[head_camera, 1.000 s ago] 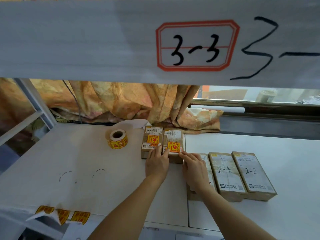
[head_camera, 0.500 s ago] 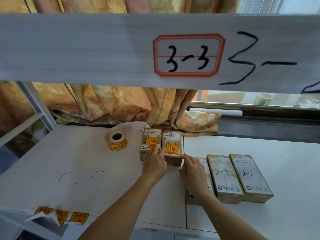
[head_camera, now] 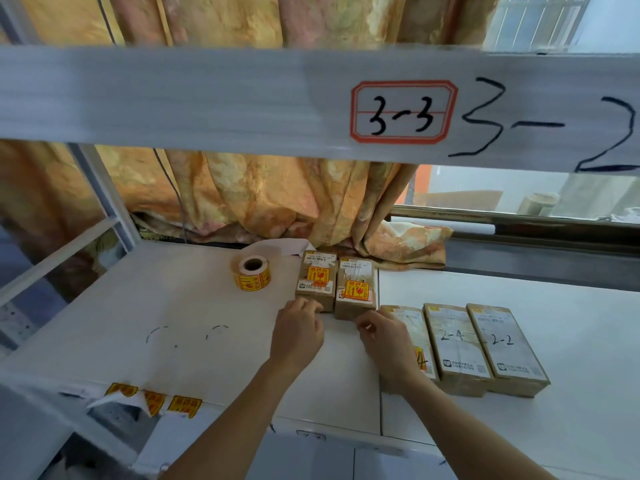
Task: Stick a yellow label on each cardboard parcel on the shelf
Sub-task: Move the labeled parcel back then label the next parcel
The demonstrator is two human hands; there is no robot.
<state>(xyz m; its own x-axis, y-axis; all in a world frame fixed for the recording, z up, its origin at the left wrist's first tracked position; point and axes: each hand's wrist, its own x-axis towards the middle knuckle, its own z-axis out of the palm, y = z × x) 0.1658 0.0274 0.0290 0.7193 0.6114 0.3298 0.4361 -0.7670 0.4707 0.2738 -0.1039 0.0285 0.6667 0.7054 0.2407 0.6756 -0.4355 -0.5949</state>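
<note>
Two cardboard parcels [head_camera: 317,280] [head_camera: 356,289] lie side by side at the back of the shelf, each with a yellow label on top. My left hand [head_camera: 298,332] hovers at their front edge, fingers loosely curled, holding nothing. My right hand [head_camera: 388,344] lies over the left side of a third parcel [head_camera: 415,332], fingers curled round its edge. Beside it lie parcels marked "2-4" [head_camera: 457,344] and "2-2" [head_camera: 504,344], which show no yellow label on top. A roll of yellow labels [head_camera: 252,273] stands to the left.
Several loose yellow labels [head_camera: 152,400] hang off the white shelf's front edge [head_camera: 242,407]. The upper shelf beam [head_camera: 207,98], marked "3-3", crosses overhead. An orange curtain [head_camera: 259,202] hangs behind and a metal upright [head_camera: 104,199] stands at the left.
My left hand has drawn back from the label on the second parcel to the shelf in front of it. My right hand stays on the third parcel. The view has shifted left.
</note>
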